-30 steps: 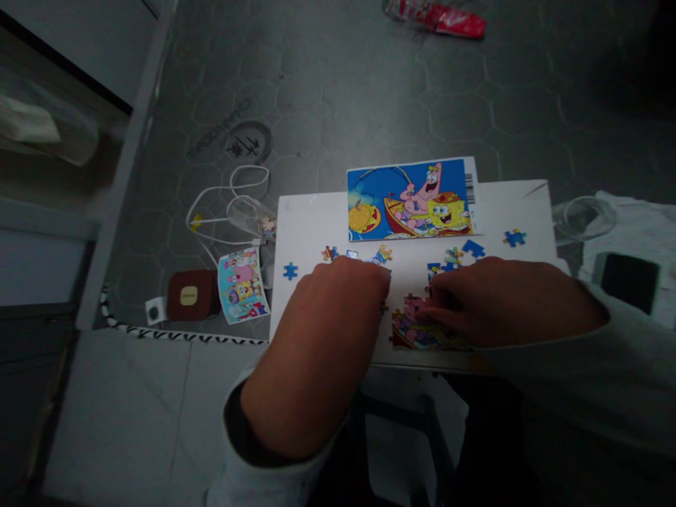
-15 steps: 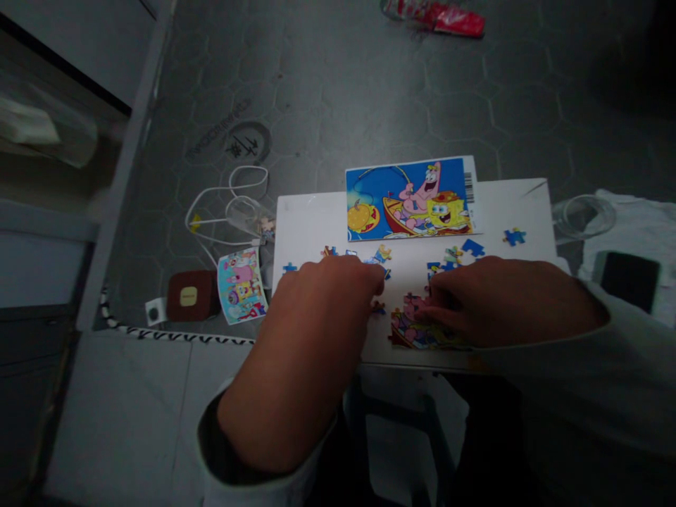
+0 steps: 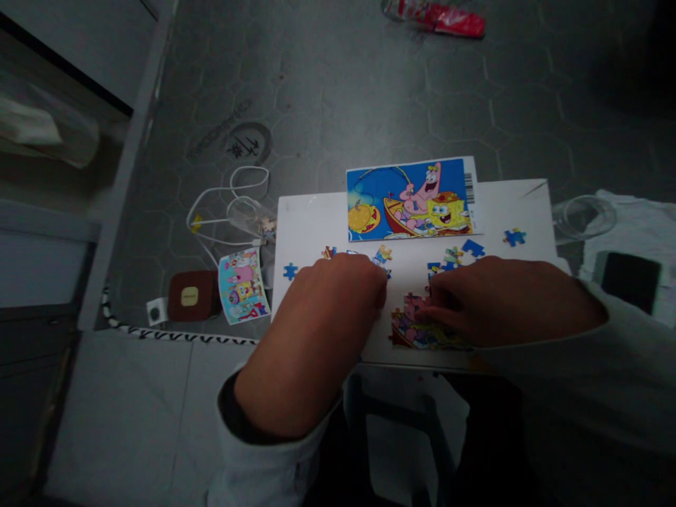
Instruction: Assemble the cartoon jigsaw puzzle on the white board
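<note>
At the tabletop's [image 3: 317, 218] six o'clock, the joined puzzle section [image 3: 408, 327] is lying partly beneath the right hand [image 3: 486, 299]; the left hand [image 3: 338, 296] is curling separately toward ten. Whether either is gripping anything, I cannot tell. Toward twelve, the picture card [image 3: 409, 201] is resting.

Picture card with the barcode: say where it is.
In the head view, the picture card lies across the far edge of the white table, near the middle, beyond some puzzle pieces.
</note>
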{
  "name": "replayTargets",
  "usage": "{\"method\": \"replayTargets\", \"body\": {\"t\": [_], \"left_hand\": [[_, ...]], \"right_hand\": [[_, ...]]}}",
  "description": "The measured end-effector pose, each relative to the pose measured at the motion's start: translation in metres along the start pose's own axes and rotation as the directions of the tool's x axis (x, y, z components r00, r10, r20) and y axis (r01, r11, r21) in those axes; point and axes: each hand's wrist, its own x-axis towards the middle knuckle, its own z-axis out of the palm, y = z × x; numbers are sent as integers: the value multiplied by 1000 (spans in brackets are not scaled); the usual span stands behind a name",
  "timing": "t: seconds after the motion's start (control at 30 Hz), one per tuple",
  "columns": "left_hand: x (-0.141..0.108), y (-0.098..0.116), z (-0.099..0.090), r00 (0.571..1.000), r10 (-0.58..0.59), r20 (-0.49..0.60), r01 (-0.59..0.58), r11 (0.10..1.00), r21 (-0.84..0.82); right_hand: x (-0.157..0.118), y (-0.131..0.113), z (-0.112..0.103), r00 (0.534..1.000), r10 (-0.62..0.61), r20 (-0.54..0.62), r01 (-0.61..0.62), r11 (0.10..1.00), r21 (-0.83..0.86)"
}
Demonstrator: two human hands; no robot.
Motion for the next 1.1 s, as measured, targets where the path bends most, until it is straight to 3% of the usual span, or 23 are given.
{"method": "replayTargets", "body": {"t": [0.33, 0.53, 0.83, 1.1], "left_hand": [[-11, 8, -3, 990, -57, -128, 66, 995, 70], [-6, 3, -4, 1000, -21, 0, 21, 998, 58], [-3, 2, -5, 1000, -1, -25, 2, 1000, 29], [-3, -3, 0, 996, 87, -9, -87, 996, 10]], "right_hand": [[1, 1, 1, 1000, -13, -17, 13, 1000, -1], [3, 0, 4, 998, -30, -47, 30, 1000, 3], [0, 0, 0, 1000, -9, -29, 8, 999, -34], [1, 2, 3, 999, -26, -22, 25, 999, -30]]}}
